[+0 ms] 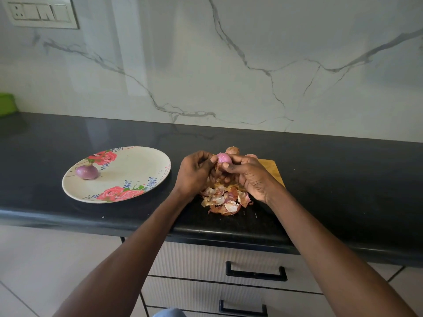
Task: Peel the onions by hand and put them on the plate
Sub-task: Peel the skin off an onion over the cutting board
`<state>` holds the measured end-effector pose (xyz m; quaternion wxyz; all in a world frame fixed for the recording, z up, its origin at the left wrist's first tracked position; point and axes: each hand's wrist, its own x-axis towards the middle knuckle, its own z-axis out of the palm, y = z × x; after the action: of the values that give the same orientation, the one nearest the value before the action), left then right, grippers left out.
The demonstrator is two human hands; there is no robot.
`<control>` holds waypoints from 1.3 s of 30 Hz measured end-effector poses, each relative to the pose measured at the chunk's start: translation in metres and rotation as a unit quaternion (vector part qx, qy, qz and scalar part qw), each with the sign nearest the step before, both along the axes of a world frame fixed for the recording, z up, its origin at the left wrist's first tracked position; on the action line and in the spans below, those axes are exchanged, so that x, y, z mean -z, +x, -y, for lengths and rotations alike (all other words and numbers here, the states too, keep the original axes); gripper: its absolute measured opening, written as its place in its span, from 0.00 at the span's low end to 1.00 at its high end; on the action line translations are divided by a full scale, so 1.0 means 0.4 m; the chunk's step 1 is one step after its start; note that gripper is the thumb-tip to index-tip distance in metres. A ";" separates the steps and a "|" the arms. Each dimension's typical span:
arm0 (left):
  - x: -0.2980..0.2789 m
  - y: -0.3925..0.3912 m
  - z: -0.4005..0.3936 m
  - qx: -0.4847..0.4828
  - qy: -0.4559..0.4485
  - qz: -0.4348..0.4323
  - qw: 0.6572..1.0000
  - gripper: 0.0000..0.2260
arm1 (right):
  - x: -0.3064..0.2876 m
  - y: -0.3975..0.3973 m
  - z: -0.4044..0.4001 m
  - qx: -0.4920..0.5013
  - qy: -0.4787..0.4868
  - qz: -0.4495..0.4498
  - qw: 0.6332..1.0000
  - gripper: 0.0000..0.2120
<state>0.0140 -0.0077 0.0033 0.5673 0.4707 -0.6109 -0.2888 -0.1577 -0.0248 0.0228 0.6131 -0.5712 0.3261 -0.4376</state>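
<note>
A pink, partly peeled onion (pixel 223 158) is held above the counter between both hands. My right hand (pixel 250 177) grips it from the right with thumb and fingers curled round it. My left hand (pixel 194 172) pinches at its left side, where loose skin hangs. One peeled purple onion (pixel 87 172) lies on the left part of the floral plate (pixel 132 170). An unpeeled brown onion (pixel 233 150) sits just behind my hands, and another is mostly hidden by my right hand. A heap of dry onion skins (pixel 225 200) lies below my hands.
A wooden board (pixel 271 168) lies under and behind my right hand on the black counter (pixel 343 179). The marble wall rises at the back, with a switch panel (pixel 41 12) at top left. A green object (pixel 6 104) is at the far left. Drawers (pixel 251 271) are below the counter edge.
</note>
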 end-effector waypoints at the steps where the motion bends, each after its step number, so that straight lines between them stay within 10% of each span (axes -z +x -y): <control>1: 0.001 -0.001 0.002 -0.009 -0.003 0.001 1.000 0.07 | 0.001 0.000 0.001 0.000 0.003 0.000 1.000 0.11; 24: -0.015 0.011 -0.018 -0.002 -0.016 -0.012 1.000 0.14 | 0.009 -0.010 0.021 -0.010 0.029 0.056 0.998 0.18; 39: -0.003 0.007 -0.030 -0.043 -0.070 0.091 0.993 0.15 | 0.028 0.006 0.005 0.084 -0.196 -0.196 0.957 0.13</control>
<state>0.0170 0.0043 0.0045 0.5528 0.4797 -0.6579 -0.1772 -0.1552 -0.0268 0.0115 0.3742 -0.7251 0.3946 -0.4224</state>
